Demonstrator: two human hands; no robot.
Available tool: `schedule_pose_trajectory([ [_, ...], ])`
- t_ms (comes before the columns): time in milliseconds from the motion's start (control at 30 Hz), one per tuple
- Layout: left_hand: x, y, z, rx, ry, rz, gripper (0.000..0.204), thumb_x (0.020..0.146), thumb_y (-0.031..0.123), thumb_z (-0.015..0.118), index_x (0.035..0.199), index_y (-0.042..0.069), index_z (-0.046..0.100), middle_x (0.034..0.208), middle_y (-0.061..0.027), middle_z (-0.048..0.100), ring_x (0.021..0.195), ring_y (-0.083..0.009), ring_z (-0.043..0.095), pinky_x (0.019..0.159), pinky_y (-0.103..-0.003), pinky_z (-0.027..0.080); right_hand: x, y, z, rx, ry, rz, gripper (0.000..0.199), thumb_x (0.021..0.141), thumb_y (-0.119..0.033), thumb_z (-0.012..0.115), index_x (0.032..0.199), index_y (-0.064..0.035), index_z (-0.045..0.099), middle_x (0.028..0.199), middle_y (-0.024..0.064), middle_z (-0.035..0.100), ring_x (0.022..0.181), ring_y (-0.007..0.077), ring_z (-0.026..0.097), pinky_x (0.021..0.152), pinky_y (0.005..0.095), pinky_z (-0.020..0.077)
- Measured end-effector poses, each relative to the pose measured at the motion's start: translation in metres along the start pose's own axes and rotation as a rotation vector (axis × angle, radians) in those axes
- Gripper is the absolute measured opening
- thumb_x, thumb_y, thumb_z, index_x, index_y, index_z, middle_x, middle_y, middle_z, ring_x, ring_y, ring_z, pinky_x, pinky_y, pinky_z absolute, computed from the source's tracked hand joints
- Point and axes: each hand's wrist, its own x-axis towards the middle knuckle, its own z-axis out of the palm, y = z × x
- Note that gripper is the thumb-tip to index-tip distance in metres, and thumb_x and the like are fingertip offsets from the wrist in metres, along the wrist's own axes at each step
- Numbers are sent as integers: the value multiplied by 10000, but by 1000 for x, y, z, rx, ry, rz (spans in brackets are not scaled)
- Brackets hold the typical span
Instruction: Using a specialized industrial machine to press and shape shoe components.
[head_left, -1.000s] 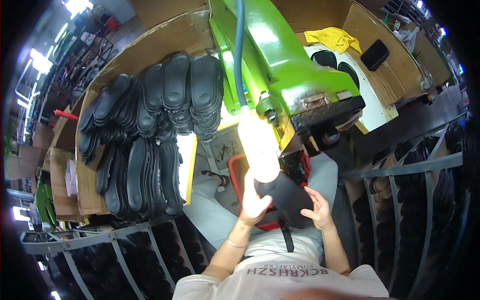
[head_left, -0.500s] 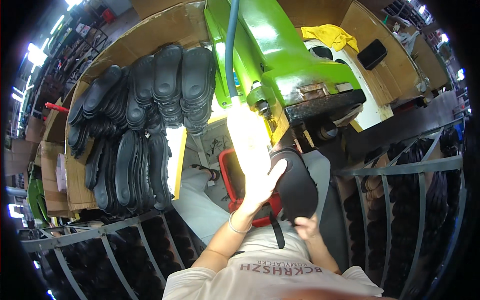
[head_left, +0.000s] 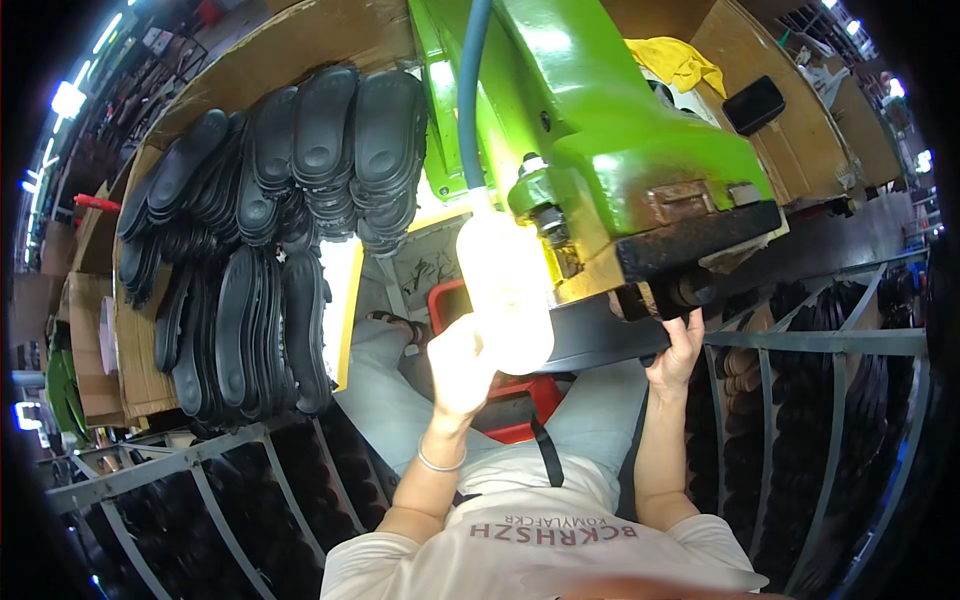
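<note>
Cardboard walls and dark metal racks ring this cramped workstation, seen from the single head view, with a big green machine (head_left: 620,130) filling twelve to two o'clock. One blue hose (head_left: 470,90) runs down its front to one bare lamp (head_left: 505,290) at the centre, whose glare washes out everything close to it. At nine to eleven o'clock lies a heap of black shoe soles (head_left: 260,230), overlapping in rows on a cardboard shelf (head_left: 135,360); they are too many and too stacked to count exactly. One yellow cloth (head_left: 680,62) and one small black pad (head_left: 755,103) sit at one o'clock. The person's left hand (head_left: 462,365) is raised just below the lamp, at centre; the glare hides its fingers, so I cannot tell whether it grips anything. The right hand (head_left: 680,345), at three o'clock from centre, reaches up with fingers curled onto the black lower edge of the machine (head_left: 690,240), where a dark piece (head_left: 590,335) lies under the head. One red crate (head_left: 520,400) shows between the knees, and one silver bangle (head_left: 440,465) circles the left wrist.
</note>
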Motion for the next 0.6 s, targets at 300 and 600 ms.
schedule_pose_trajectory([
  [300, -45, 14, -70, -169, 237, -430, 237, 776, -48, 654, 1003, -90, 599, 916, -104, 653, 826, -151, 617, 767, -269, 493, -15, 30, 57, -209, -127, 6, 377, 707, 10, 619, 1077, -2, 548, 995, 44, 590, 929, 127, 542, 852, 266, 416],
  [600, -15, 12, 0, 447, -196, -182, 205, 802, 49, 657, 996, -17, 639, 851, -98, 680, 761, -113, 629, 704, -249, 498, -9, 35, 88, -241, -314, -68, 481, 684, 78, 707, 1121, 2, 521, 1031, 64, 598, 913, 144, 591, 793, 267, 479],
])
